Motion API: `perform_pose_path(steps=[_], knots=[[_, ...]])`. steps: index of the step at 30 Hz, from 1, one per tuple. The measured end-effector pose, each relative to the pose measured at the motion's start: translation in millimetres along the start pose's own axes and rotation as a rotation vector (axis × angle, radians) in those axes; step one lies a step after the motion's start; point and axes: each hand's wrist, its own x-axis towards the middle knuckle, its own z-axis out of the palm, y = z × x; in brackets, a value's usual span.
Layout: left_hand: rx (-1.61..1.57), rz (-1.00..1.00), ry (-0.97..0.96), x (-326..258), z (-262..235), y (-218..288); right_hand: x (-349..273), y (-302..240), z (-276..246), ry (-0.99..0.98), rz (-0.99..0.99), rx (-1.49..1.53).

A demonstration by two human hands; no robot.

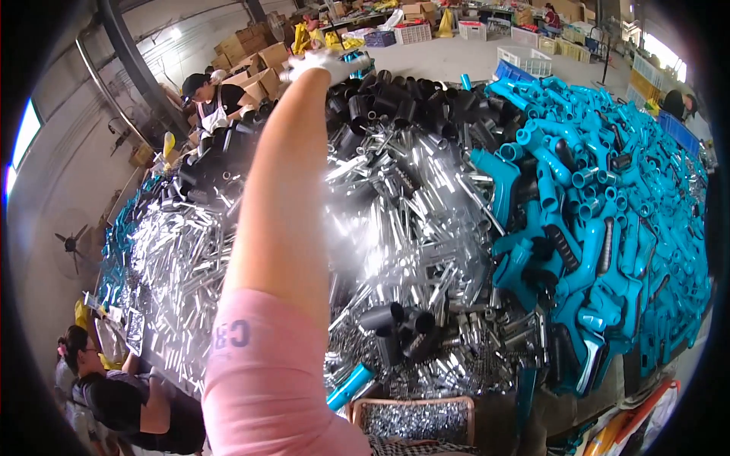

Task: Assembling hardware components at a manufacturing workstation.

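My left hand (314, 64), in a white glove, is stretched out to the far edge of a big heap of parts. Its bare forearm and pink sleeve rise through the middle of the view. Small teal parts (354, 59) show right beside the glove; whether the fingers hold one is too small to make out. Below and right of the hand lie black plastic tubes (395, 99). Shiny metal rods and tubes (411, 205) fill the middle of the heap, on both sides of my arm. My right hand does not show.
Teal pistol-shaped housings (601, 228) are piled high on the right. A basket of small metal pieces (414, 420) stands at the near edge. One person (213, 102) works at the far left, another (125, 399) at the near left. Cardboard boxes (255, 57) and crates (525, 59) stand behind.
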Motion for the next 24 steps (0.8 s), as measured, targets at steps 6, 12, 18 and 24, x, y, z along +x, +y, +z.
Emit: perform_pose_path(steps=[6, 12, 18, 24], knots=[[0.249, -0.027, -0.37, 29, 50, -11, 9, -5, -1, 0.003, -0.017, -0.071], [0.289, 0.341, -0.825, -16, 58, -21, -18, -13, -4, 0.005, -0.037, -0.128], [0.251, 0.236, -0.22, -182, 61, -57, -34, -23, -11, -0.031, -0.092, -0.168], [0.035, 0.401, -0.29, -294, 40, -94, -31, -18, -6, -0.087, -0.074, -0.22]])
